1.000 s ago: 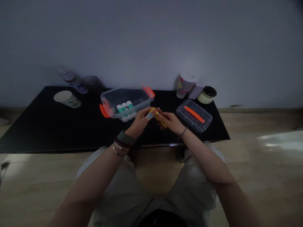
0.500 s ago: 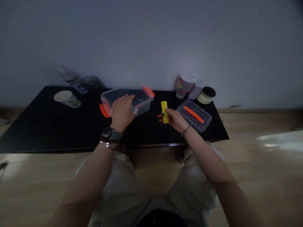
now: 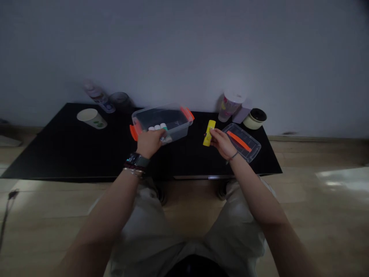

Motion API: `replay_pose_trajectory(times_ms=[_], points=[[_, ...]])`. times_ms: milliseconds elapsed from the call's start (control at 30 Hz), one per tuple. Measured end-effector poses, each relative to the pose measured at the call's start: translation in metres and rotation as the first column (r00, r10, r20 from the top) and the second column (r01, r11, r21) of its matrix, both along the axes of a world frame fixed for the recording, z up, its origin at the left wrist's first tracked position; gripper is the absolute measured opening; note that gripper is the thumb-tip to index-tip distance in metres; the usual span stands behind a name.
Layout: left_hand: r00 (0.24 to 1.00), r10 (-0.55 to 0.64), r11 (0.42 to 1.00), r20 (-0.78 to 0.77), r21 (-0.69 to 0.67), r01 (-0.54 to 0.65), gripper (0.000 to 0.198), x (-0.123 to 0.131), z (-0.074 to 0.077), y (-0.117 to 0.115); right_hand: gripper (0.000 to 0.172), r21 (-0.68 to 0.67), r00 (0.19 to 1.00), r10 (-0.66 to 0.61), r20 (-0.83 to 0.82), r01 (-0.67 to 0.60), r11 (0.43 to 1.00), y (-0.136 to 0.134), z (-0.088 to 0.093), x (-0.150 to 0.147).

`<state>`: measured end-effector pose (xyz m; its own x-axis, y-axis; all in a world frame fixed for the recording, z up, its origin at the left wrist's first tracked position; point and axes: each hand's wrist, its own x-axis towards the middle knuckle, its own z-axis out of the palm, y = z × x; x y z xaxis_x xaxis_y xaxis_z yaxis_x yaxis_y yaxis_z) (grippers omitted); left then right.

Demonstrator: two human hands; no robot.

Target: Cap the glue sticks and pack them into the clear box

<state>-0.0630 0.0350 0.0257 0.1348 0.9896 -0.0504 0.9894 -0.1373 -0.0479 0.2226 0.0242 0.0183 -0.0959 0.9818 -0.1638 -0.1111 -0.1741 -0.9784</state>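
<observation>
A clear plastic container [image 3: 176, 134] with orange side clips stands open on the black table. My left hand [image 3: 150, 143] is at its near left side, fingers curled over the near rim and the thumb pointing right; the fingertips are hidden. Just beyond those fingers, several white-capped tubes [image 3: 157, 127] lie inside the container, one with a green band. To the right, my right hand [image 3: 221, 141] pinches a yellow tube [image 3: 209, 133], shaped like a glue stick, held slightly tilted above the table. The clear lid [image 3: 253, 148] with an orange handle lies right of that hand.
A paper cup [image 3: 91, 117] leans at the left of the black table [image 3: 72, 157]. Behind it are a spray bottle [image 3: 99, 98] and a dark round container [image 3: 121, 100]. At the back right stand a patterned plastic cup [image 3: 229, 107], a lilac box [image 3: 241, 114] and a cream jar [image 3: 254, 120].
My left hand's spread fingers have curled down at the container's near side, and the white caps now show. My right hand has shifted right with the yellow tube, which tilts more. The view moved slightly.
</observation>
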Motion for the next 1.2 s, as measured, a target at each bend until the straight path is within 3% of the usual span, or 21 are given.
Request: replay_pose_trajectory(times_ms=[200, 300, 400, 467, 567, 633, 700, 933, 1100, 1200], points=[[0.993, -0.079, 0.997, 0.082, 0.021, 0.078, 0.039, -0.001, -0.003, -0.013, 0.048, 0.335, 0.952, -0.154, 0.265, 0.059, 0.940, 0.008, 0.008, 0.010], [0.984, -0.131, 0.991, 0.117, 0.018, 0.130, 0.037, 0.008, -0.001, -0.024, 0.048, 0.484, 0.902, -0.239, 0.359, 0.039, 0.874, 0.016, 0.026, 0.007], [0.971, -0.189, 0.982, 0.144, 0.011, 0.189, 0.037, 0.022, -0.001, -0.032, 0.049, 0.517, 0.803, -0.251, 0.540, -0.082, 0.852, 0.025, 0.049, -0.009], [0.958, -0.228, 0.973, 0.175, 0.007, 0.231, 0.036, 0.031, -0.003, -0.036, 0.050, 0.435, 0.653, -0.207, 0.728, -0.207, 0.876, 0.029, 0.059, -0.025], [0.931, -0.302, 0.952, 0.206, 0.015, 0.305, 0.033, 0.042, -0.009, -0.039, 0.053, 0.171, 0.298, -0.068, 0.952, -0.334, 0.927, 0.037, 0.059, -0.048], [0.917, -0.352, 0.935, 0.187, 0.017, 0.355, 0.032, 0.047, -0.011, -0.041, 0.054, -0.025, 0.095, 0.060, 0.994, -0.331, 0.943, 0.042, 0.050, -0.058], [0.907, -0.390, 0.919, 0.157, 0.011, 0.393, 0.032, 0.052, -0.013, -0.043, 0.051, -0.178, -0.005, 0.186, 0.983, -0.317, 0.932, 0.048, 0.037, -0.062], [0.888, -0.438, 0.896, 0.143, -0.006, 0.443, 0.034, 0.062, -0.009, -0.047, 0.054, -0.453, -0.062, 0.452, 0.890, -0.234, 0.860, 0.063, -0.005, -0.063], [0.874, -0.460, 0.883, 0.154, -0.019, 0.468, 0.036, 0.064, -0.010, -0.048, 0.060, -0.473, -0.022, 0.484, 0.875, -0.254, 0.843, 0.064, -0.024, -0.062], [0.874, -0.462, 0.883, 0.154, -0.010, 0.469, 0.036, 0.065, -0.010, -0.048, 0.056, -0.452, 0.002, 0.474, 0.881, -0.296, 0.841, 0.061, -0.025, -0.059]])
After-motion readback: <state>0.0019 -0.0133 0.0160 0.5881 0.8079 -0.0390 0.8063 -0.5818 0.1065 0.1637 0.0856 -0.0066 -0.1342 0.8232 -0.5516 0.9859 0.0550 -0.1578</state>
